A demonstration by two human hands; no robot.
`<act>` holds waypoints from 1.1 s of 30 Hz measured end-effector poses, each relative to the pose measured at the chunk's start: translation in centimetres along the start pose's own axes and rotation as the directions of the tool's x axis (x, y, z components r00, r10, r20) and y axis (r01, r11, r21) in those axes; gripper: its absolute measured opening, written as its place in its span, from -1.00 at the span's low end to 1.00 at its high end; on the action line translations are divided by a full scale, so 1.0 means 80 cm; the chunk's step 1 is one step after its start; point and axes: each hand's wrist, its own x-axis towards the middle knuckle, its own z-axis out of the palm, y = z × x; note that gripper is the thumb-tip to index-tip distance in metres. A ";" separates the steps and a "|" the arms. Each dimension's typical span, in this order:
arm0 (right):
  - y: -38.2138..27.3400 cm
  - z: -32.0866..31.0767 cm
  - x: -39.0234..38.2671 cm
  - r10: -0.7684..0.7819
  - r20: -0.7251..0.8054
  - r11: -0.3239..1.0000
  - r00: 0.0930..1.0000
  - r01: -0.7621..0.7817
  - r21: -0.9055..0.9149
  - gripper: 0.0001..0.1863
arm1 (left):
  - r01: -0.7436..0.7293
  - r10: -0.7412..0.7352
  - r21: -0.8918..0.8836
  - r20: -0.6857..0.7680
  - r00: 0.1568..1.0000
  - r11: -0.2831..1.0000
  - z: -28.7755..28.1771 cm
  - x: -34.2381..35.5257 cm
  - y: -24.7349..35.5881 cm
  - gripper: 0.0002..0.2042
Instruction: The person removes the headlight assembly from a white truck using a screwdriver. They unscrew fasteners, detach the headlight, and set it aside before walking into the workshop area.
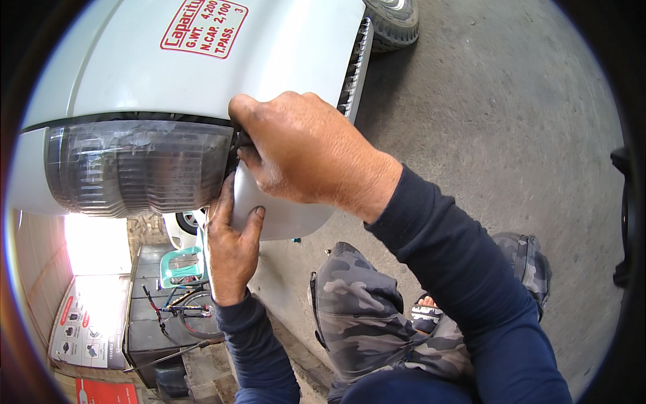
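Above the white front corner panel [286, 214] of a vehicle, my right hand [306, 145] is closed, knuckles up. Something small and dark shows under its fingers at the gap beside the headlight; I cannot make out what it is. My left hand [233, 250] lies lower, thumb and forefinger apart, pressed flat against the panel's edge by the lamp. The ribbed clear headlight [141, 165] is to the left of both hands. A dark gap runs between lamp and the white body panel [134, 67] above it.
Red lettering [204, 25] marks the body panel. A tyre [391, 23] stands at the top, beside a ribbed metal step edge [356, 67]. Lower left are a teal plastic chair [182, 266], a bicycle [192, 313] and a white poster [89, 323]. Grey concrete floor [511, 135] spreads right.
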 end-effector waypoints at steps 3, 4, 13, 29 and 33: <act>-0.012 0.017 -0.007 -0.010 -0.033 1.000 0.999 0.009 -0.014 -0.75 | 0.007 -0.006 0.025 -0.011 1.000 1.000 -0.002 -0.003 -0.002 -0.36; -0.017 0.022 -0.009 -0.015 -0.024 1.000 1.000 0.014 -0.020 -0.74 | -0.014 0.015 0.045 -0.018 1.000 0.999 -0.002 -0.003 -0.003 -0.35; -0.027 -0.016 0.014 0.110 -0.248 0.992 0.962 -0.092 0.081 -0.70 | -0.031 0.028 -0.042 -0.091 0.995 0.999 -0.007 -0.010 -0.015 -0.38; 0.202 0.138 -0.442 0.735 0.678 0.671 0.019 -0.168 -0.722 -0.54 | 0.075 -0.024 0.106 -0.413 0.911 0.992 -0.070 -0.033 -0.073 -0.40; 0.156 0.091 -0.281 0.752 0.659 0.627 -0.011 -0.296 -0.720 -0.58 | 0.046 0.005 0.103 -0.450 0.893 0.994 -0.095 -0.042 -0.084 -0.38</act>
